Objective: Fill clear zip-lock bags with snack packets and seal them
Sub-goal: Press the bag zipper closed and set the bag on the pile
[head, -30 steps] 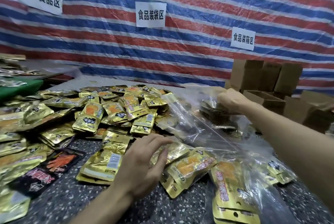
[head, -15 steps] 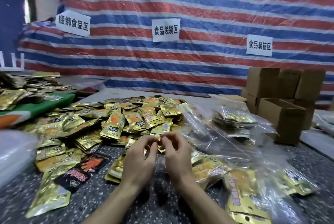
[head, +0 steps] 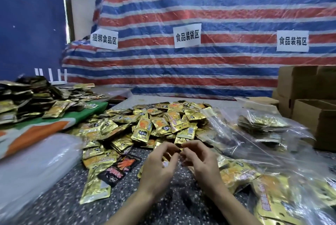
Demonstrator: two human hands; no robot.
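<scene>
Several filled zip-lock bags (head: 263,126) lie at right. A large loose pile of snack packets (head: 163,124) remains mid-surface (head: 63,206). Fingers of left hand (head: 158,168) and right hand (head: 201,163) curl, tips meeting; cannot tell whether they grip anything.

- Light is even, soft and fairly bright; a pale bright strip (head: 64,6) shows at the far left edge of the striped tarpaulin (head: 227,72).
- The plastic film over that tarpaulin carries white glare streaks.
- The gold snack packets (head: 163,124) and clear bags (head: 269,141) glint with small highlights.
- The left hand (head: 158,168) and right hand (head: 201,163) lay a faint, soft shadow on the near tabletop (head: 172,195); their fingertips are slightly smeared.
- Wide-angle distortion curves the stripes and tilts the cardboard boxes (head: 309,115) at the right.
- The near corners are blurred; the far paper signs (head: 187,35) stay readable.
</scene>
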